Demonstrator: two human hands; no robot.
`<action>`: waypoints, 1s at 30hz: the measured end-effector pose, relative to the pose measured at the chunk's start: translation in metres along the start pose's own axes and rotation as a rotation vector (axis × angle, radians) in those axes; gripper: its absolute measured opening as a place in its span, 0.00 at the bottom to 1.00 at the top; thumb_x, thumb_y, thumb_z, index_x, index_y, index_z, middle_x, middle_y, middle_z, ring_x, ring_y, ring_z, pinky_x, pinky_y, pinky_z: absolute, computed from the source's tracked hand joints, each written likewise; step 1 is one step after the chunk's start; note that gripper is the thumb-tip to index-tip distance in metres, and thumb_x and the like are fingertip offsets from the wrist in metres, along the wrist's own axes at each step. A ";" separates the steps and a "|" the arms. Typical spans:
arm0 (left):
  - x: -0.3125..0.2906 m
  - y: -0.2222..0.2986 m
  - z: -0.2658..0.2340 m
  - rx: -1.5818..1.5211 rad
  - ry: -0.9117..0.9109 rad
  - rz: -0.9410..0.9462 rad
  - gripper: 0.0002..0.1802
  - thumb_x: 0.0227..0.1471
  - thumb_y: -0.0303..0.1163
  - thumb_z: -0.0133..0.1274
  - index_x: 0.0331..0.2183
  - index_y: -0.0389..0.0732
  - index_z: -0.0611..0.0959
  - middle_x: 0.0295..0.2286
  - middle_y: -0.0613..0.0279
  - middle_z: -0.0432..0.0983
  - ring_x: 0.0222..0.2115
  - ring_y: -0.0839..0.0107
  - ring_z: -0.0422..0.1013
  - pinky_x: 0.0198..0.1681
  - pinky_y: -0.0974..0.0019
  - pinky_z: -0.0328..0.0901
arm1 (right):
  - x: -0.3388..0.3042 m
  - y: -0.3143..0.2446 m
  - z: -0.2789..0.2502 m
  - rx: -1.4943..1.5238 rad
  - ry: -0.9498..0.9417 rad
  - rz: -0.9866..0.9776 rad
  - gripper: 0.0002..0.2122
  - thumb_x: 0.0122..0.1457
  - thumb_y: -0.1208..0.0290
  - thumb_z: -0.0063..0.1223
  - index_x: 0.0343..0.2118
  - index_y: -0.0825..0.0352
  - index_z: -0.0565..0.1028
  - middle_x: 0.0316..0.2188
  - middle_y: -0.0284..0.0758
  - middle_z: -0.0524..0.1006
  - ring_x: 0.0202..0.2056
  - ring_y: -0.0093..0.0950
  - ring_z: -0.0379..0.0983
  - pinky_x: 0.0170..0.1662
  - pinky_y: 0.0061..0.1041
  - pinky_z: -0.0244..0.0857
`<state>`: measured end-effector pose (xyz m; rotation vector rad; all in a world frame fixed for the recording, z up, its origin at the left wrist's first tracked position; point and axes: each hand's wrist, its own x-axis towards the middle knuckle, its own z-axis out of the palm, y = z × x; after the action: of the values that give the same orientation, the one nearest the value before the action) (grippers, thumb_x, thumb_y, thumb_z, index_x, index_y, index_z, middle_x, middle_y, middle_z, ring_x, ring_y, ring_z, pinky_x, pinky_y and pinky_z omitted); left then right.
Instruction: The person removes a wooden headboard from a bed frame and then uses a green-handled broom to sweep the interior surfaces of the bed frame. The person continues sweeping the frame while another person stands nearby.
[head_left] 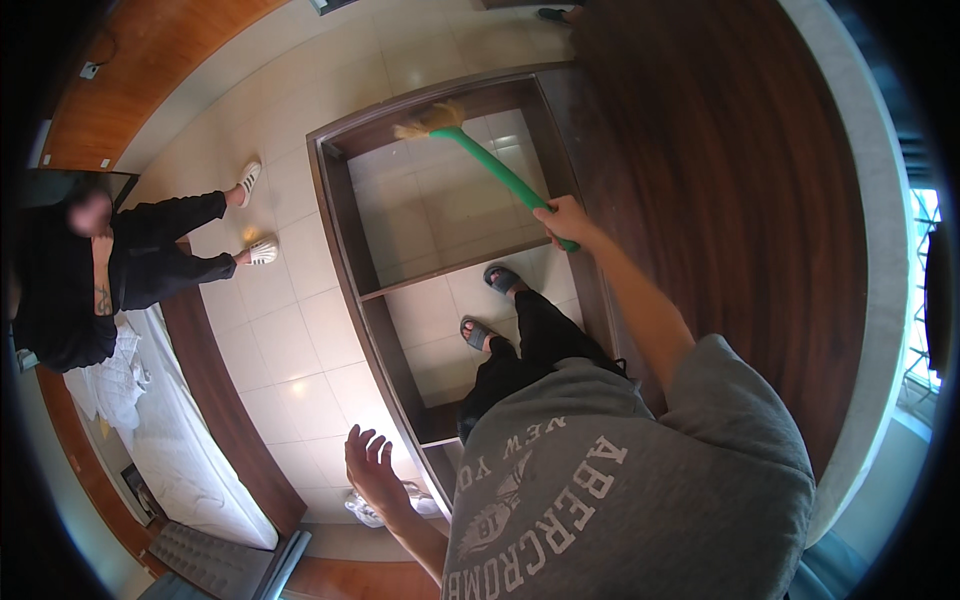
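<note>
Gripped in my right hand (567,222) is a broom (497,168) with a green handle, held near the handle's end. Its straw-coloured bristles (425,121) rest at the far left corner of a dark wooden bed frame (352,222), by the inner side of the far rail. My left hand (375,472) hangs free outside the frame's left rail, with its fingers apart and nothing in them. I stand inside the frame, in dark slides, on the tiled floor.
A crossbar (455,268) spans the frame ahead of my feet. On my right lies a broad dark wooden panel (715,200). At the left, a person in black (165,245) sits on a bed with a white mattress (190,430). White shoes (365,508) are on the floor near my left hand.
</note>
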<state>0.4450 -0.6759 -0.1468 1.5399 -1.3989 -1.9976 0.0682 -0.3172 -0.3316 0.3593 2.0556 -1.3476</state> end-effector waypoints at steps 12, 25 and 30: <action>-0.009 -0.006 0.008 0.027 0.068 -0.046 0.24 0.66 0.46 0.50 0.53 0.38 0.80 0.41 0.60 0.76 0.40 0.67 0.71 0.45 0.61 0.67 | 0.115 0.014 -0.040 -0.071 0.114 -0.008 0.13 0.64 0.69 0.52 0.25 0.73 0.73 0.17 0.37 0.74 0.17 0.27 0.73 0.18 0.32 0.66; -0.008 0.003 0.020 0.039 0.011 0.042 0.27 0.67 0.48 0.47 0.57 0.39 0.77 0.42 0.61 0.75 0.41 0.68 0.69 0.48 0.60 0.66 | 0.008 -0.012 -0.011 0.047 -0.027 -0.047 0.13 0.65 0.66 0.56 0.29 0.72 0.78 0.15 0.35 0.74 0.16 0.25 0.73 0.19 0.30 0.63; -0.010 -0.009 0.019 -0.026 0.084 -0.013 0.24 0.66 0.46 0.48 0.54 0.39 0.78 0.42 0.61 0.75 0.41 0.67 0.70 0.47 0.60 0.66 | 0.041 -0.002 -0.045 -0.116 0.124 -0.019 0.15 0.64 0.65 0.55 0.28 0.74 0.77 0.18 0.35 0.77 0.18 0.26 0.75 0.20 0.32 0.69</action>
<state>0.4363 -0.6546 -0.1483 1.6063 -1.3292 -1.9271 0.0202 -0.2826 -0.3446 0.3817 2.2337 -1.2384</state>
